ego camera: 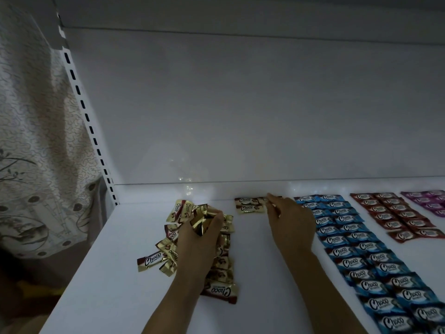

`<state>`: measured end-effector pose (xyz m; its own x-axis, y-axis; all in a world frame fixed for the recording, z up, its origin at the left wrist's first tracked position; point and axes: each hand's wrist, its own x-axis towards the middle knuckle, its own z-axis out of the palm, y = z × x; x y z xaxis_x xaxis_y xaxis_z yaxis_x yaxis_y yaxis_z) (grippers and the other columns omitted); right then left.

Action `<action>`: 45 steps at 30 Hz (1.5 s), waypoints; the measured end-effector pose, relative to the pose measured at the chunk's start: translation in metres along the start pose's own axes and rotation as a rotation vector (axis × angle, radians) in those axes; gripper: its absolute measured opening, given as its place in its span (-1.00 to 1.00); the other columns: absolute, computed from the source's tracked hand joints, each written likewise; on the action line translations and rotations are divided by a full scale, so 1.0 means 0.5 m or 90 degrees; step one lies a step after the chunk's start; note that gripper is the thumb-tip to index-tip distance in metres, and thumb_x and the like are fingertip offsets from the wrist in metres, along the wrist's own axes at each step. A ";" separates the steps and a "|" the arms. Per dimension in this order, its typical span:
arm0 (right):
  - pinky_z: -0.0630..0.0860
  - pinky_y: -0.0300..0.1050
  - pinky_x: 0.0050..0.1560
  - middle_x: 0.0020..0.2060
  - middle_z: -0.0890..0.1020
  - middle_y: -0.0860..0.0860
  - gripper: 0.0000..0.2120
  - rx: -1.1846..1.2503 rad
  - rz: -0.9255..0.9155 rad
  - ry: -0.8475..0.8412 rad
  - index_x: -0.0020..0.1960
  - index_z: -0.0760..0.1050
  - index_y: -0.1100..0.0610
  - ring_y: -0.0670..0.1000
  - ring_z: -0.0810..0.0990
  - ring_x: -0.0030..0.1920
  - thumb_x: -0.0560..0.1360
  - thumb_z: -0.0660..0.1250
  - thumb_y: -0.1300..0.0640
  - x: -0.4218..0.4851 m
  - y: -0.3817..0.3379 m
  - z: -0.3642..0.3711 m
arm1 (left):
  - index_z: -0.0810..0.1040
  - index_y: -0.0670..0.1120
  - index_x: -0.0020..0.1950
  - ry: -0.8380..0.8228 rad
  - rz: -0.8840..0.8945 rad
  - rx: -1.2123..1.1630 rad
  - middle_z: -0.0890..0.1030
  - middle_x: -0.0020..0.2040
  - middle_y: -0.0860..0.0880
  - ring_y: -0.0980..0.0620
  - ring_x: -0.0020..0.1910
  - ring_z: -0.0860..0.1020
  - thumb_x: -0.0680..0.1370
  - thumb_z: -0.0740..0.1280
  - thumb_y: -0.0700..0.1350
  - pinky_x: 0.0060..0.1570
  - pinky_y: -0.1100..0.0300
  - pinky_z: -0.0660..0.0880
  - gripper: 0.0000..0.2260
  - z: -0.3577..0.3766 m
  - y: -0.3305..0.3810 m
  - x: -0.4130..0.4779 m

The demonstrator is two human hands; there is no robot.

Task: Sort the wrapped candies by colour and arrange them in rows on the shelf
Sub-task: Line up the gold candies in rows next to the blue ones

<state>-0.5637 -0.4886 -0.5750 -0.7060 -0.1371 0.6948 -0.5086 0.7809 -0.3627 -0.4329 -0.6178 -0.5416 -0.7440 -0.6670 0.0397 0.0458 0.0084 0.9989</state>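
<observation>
Candies [178,210] in gold wrappers lying heaped on the shelf [108,273], under and just left of the left hand [199,239]. Curling those fingers round a gold bunch [202,221], likely keeping stock ready. Right of that grip, lying started at the back: a short gold row [249,204]. Reaching the right hand [291,222] to its end, fingertips on a candy; pinching or pressing, cannot tell. Further right, lying sorted: blue rows [356,249], red rows [395,215], purple rows [431,201].

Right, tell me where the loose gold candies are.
Head view: the gold candy pile lies left of centre on the shelf, under the left hand, left of the short gold row.
</observation>
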 end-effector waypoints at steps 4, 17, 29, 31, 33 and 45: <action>0.36 0.02 0.14 -0.09 0.68 0.05 -0.76 -0.092 0.069 -0.087 0.18 0.59 0.03 0.06 0.64 -0.13 0.54 0.28 0.04 0.007 0.003 0.007 | 0.57 -0.07 -0.30 -0.008 0.014 -0.001 0.53 -0.53 0.04 0.18 -0.58 0.44 0.54 0.36 -0.16 -0.58 0.35 0.35 -0.79 0.001 0.003 -0.002; 0.19 0.05 0.30 0.20 0.52 0.09 -0.64 -0.220 0.083 -0.240 0.38 0.40 0.00 0.14 0.36 0.28 0.60 0.11 0.12 0.001 0.007 0.023 | 0.58 -0.08 -0.30 -0.020 0.043 -0.003 0.53 -0.54 0.04 0.21 -0.60 0.43 0.54 0.36 -0.20 -0.58 0.40 0.33 -0.80 0.000 0.001 -0.004; 0.22 -0.08 0.34 0.09 0.61 0.00 -0.72 -0.115 0.055 -0.213 0.17 0.52 0.10 0.01 0.56 0.10 0.59 0.12 0.07 -0.009 0.021 0.027 | 0.58 -0.16 -0.25 -0.040 0.005 -0.042 0.55 -0.48 -0.01 0.13 -0.52 0.48 0.50 0.40 -0.13 -0.51 0.31 0.37 -0.84 -0.002 -0.003 0.003; 0.25 0.00 0.36 0.08 0.62 0.04 -0.74 -0.104 0.063 -0.196 0.15 0.55 0.13 0.05 0.56 0.10 0.58 0.17 0.07 -0.010 0.021 0.024 | 0.63 -0.10 -0.25 -0.040 -0.034 -0.065 0.57 -0.45 -0.03 0.05 -0.45 0.49 0.48 0.43 -0.11 -0.47 0.25 0.38 -0.87 -0.002 -0.006 0.005; 0.40 0.00 0.23 0.02 0.64 0.03 -0.75 0.019 0.091 -0.139 0.10 0.58 0.11 0.04 0.59 0.03 0.57 0.22 0.02 -0.009 0.007 0.010 | 0.65 -0.05 -0.28 -0.044 -0.049 -0.094 0.59 -0.42 -0.05 -0.01 -0.41 0.48 0.47 0.44 -0.10 -0.43 0.22 0.36 -0.88 -0.002 -0.005 0.005; 0.47 -0.24 -0.30 -0.31 0.67 0.04 -0.92 0.691 0.232 -0.408 -0.14 0.61 0.20 -0.04 0.59 -0.34 0.50 0.35 0.23 0.003 -0.104 -0.072 | 0.64 -0.03 -0.25 -0.016 -0.020 -0.065 0.68 -0.33 0.02 0.07 -0.32 0.63 0.53 0.37 -0.06 -0.32 0.27 0.51 -0.83 0.000 0.003 0.002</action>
<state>-0.5209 -0.5074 -0.5329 -0.8410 -0.5216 0.1436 -0.1624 -0.0098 -0.9867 -0.4336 -0.6182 -0.5399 -0.7626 -0.6468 0.0099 0.0885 -0.0892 0.9921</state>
